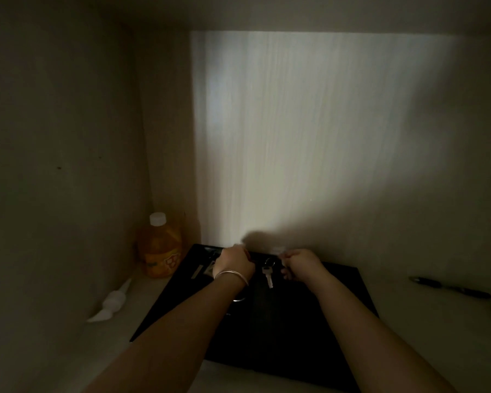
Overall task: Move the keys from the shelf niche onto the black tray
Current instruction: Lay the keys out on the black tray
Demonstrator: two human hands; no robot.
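A black tray point(295, 321) lies on the niche floor in dim light. A silver key point(267, 275) on a ring rests on the tray's far part, between my two hands. Further keys or metal pieces point(203, 269) lie on the tray just left of my left hand point(233, 265), which wears a thin bracelet and is curled at the tray's back edge; its fingertips are hidden. My right hand point(301, 263) is closed at the back edge to the right of the key, with something small and pale blurred at its fingertips.
An orange bottle point(159, 248) with a white cap stands in the back left corner. A white pump nozzle point(112, 302) lies on the floor by the left wall. A dark pen point(451, 286) lies to the right of the tray. Walls enclose the niche closely.
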